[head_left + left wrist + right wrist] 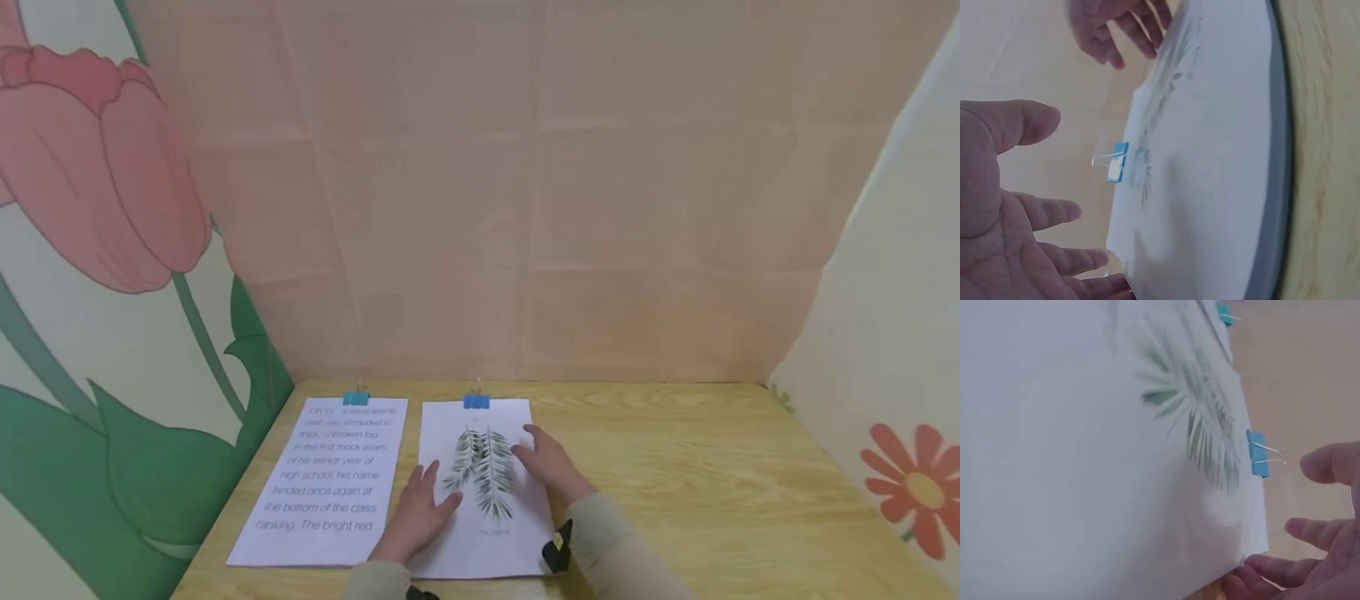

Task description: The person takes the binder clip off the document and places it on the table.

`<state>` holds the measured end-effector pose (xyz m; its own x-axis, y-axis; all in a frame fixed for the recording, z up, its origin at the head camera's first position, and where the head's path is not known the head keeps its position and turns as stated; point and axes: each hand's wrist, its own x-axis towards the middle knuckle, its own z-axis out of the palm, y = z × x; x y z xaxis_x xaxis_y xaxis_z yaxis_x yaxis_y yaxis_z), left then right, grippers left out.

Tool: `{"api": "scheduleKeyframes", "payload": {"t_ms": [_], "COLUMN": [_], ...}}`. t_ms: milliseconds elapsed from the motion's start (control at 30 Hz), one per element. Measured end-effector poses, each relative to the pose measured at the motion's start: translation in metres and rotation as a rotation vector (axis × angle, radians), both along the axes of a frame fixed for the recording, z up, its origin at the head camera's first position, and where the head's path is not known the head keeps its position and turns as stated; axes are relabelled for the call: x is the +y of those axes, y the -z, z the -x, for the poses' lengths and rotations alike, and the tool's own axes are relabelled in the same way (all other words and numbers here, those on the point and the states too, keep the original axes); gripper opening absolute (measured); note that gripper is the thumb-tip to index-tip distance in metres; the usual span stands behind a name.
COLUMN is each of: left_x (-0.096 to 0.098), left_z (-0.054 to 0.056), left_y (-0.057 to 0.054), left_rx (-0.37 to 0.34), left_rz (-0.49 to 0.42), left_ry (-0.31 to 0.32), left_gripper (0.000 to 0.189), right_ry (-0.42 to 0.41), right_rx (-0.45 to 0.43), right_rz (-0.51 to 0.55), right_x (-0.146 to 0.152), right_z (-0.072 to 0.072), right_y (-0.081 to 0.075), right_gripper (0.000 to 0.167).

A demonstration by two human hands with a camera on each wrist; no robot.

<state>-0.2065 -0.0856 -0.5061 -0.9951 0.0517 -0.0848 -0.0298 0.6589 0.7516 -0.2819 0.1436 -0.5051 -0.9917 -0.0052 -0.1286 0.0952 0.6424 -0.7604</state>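
A white sheet with two green fern-like leaves (495, 475) printed on it lies on the table, a blue binder clip (476, 402) at its top edge. My left hand (416, 517) is at the sheet's left side, fingers spread and palm facing inward. On the opposite side, my right hand (551, 462) has its outer fingers right at the sheet's edge, as the right wrist view shows. Neither hand grips anything. Seen from the left wrist, a dark grey edge (1282, 156) runs under the white sheet.
Left of the leaf sheet lies another white sheet (322, 483) with large printed text, a teal binder clip (356, 399) at its top. Both lie on a wood-grain table (675, 467). A pinkish cloth wall (525, 208) stands behind, with flower-printed panels on both sides.
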Motion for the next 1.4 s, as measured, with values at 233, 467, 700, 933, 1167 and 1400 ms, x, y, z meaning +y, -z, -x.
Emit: {"api": "scheduleKeyframes", "payload": {"t_ms": [233,467,700,933,1167,1400], "left_x": [0.000,-0.001,-0.008,-0.014,-0.014,-0.011], "left_z": [0.000,-0.004,-0.006,0.003,0.009,0.017], "left_y": [-0.002,-0.001,-0.007,-0.010,-0.010,-0.012], "left_rx": [0.018,-0.032,-0.014,-0.093,-0.160,-0.208], "left_rz": [-0.091,-0.155,-0.198,-0.291,-0.433,-0.563], "left_ry": [0.043,-0.010,0.022,-0.003,0.007,-0.027], "left_gripper": [0.071,0.073,0.070,0.069,0.073,0.076], "right_ry": [0.102,0.232,0.298,0.319,0.275,0.283], "right_rx": [-0.038,-0.120,-0.155,-0.179,-0.122,-0.067], "right_rz": [0.163,0.306,0.419,0.412,0.289,0.258], "right_x": [0.006,0.010,0.019,0.027,0.031,0.032], "right_z": [0.000,0.000,0.004,0.005,0.005,0.005], "right_y": [-0.011,-0.003,0.003,0.006,0.011,0.016], "right_gripper": [0.058,0.057,0.065,0.062,0.046,0.038]}}
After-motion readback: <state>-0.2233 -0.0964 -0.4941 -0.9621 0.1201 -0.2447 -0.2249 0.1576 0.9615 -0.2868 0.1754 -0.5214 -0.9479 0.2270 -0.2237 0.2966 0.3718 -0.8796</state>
